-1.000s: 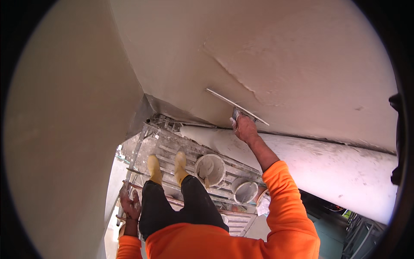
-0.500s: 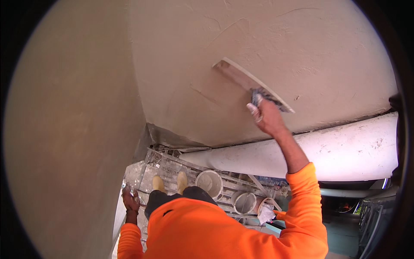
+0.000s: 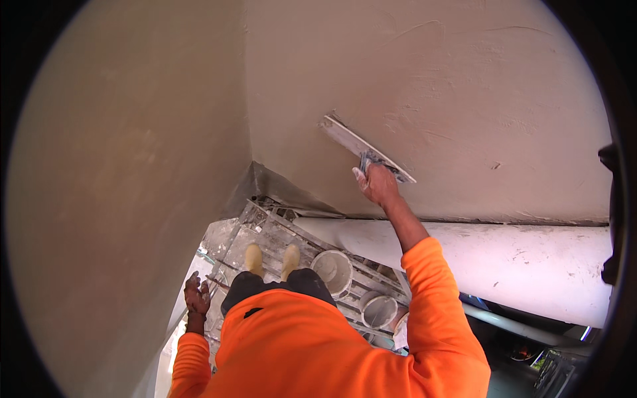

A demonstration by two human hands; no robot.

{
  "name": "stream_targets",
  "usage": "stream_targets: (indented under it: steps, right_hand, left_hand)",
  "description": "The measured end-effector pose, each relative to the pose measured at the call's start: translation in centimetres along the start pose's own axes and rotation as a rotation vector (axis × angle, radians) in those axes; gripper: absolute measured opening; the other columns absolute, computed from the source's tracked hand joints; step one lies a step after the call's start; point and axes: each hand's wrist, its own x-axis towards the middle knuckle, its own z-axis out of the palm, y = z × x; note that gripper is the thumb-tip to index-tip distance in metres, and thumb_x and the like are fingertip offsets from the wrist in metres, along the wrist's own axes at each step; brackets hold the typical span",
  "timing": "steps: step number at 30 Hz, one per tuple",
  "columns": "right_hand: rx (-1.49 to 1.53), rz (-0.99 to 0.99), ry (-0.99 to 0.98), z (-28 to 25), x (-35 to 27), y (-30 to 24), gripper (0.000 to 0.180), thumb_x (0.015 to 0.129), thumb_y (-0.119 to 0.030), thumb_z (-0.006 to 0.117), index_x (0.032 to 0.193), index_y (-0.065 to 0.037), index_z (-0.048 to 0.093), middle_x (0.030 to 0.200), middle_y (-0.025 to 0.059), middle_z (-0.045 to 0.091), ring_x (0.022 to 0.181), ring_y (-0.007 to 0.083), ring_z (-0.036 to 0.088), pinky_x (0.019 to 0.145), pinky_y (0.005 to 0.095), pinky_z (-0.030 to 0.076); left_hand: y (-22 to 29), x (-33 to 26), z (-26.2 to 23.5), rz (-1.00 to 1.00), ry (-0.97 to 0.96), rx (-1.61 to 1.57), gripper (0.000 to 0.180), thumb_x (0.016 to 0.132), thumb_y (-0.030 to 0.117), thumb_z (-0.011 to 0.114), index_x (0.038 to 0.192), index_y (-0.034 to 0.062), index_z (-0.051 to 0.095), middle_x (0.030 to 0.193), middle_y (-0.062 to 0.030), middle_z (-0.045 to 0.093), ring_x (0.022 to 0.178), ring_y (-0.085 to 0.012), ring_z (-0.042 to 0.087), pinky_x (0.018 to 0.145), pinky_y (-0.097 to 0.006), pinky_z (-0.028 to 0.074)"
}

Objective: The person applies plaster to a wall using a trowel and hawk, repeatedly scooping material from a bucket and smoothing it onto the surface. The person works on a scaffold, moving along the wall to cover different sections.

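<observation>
My right hand (image 3: 377, 184) is raised and grips the handle of a long flat plastering trowel (image 3: 361, 148), whose blade lies tilted against the grey plastered wall (image 3: 424, 86) in front of me. My left hand (image 3: 197, 296) hangs low at my left side, resting on a thin metal rail (image 3: 215, 284) of the scaffold, fingers loosely curled. I wear an orange long-sleeved top and yellow boots (image 3: 272, 257), seen far below.
A second plastered wall (image 3: 126, 166) meets the first in a corner at left. Below is a scaffold platform (image 3: 265, 232) with a white bucket (image 3: 332, 270) and a smaller bucket (image 3: 379, 310). A wide white ledge (image 3: 524, 262) runs under the wall at right.
The trowel went from low on the wall up and to the right, then came back down and left. The view tilted upward, then partly back down. My left hand stayed low.
</observation>
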Motion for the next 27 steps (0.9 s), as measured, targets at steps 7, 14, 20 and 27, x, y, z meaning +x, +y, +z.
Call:
stream_targets:
  steps: [7, 14, 20, 27]
  right_hand:
    - [-0.023, 0.031, 0.094, -9.9, -0.2, -1.3, 0.047, 0.099, -0.042, 0.054, 0.088, 0.003, 0.062, 0.08, 0.0275, 0.067, 0.08, 0.047, 0.066, 0.073, 0.0554, 0.053]
    - [-0.403, -0.089, -0.306, -4.5, -6.9, 2.2, 0.043, 0.102, -0.041, 0.047, 0.098, -0.002, 0.067, 0.086, 0.0186, 0.072, 0.08, 0.0363, 0.071, 0.073, 0.0489, 0.057]
    - [-0.472, -0.09, -0.254, 3.0, -5.9, 8.3, 0.034, 0.1, -0.031, 0.05, 0.111, -0.004, 0.068, 0.093, 0.0131, 0.073, 0.084, 0.0292, 0.073, 0.073, 0.0437, 0.058]
    - [-0.298, -0.114, -0.031, 1.4, -2.1, 4.2, 0.031, 0.1, -0.032, 0.052, 0.102, -0.004, 0.064, 0.079, 0.0168, 0.071, 0.075, 0.0358, 0.071, 0.068, 0.0493, 0.056]
  left_hand:
    - [-3.8, -3.2, 1.7, -0.288, 0.06, -0.204, 0.046, 0.091, 0.007, 0.064, 0.136, 0.0036, 0.056, 0.115, -0.0167, 0.062, 0.095, -0.0248, 0.065, 0.077, -0.034, 0.058]
    - [-5.4, -0.9, 5.6, -0.652, 0.083, -1.405, 0.046, 0.09, 0.001, 0.063, 0.136, 0.0024, 0.057, 0.104, -0.0109, 0.063, 0.087, -0.0184, 0.063, 0.069, -0.026, 0.053]
    - [-3.9, -2.6, 4.3, -0.3, 0.036, -0.62, 0.036, 0.098, 0.015, 0.054, 0.132, 0.0031, 0.06, 0.096, -0.0027, 0.056, 0.077, -0.0124, 0.053, 0.066, -0.021, 0.049]
    - [-4.0, -1.5, 3.2, -0.74, 0.248, -1.446, 0.036, 0.099, 0.018, 0.054, 0.128, -0.0036, 0.058, 0.084, -0.002, 0.049, 0.071, -0.0104, 0.044, 0.066, -0.022, 0.041]
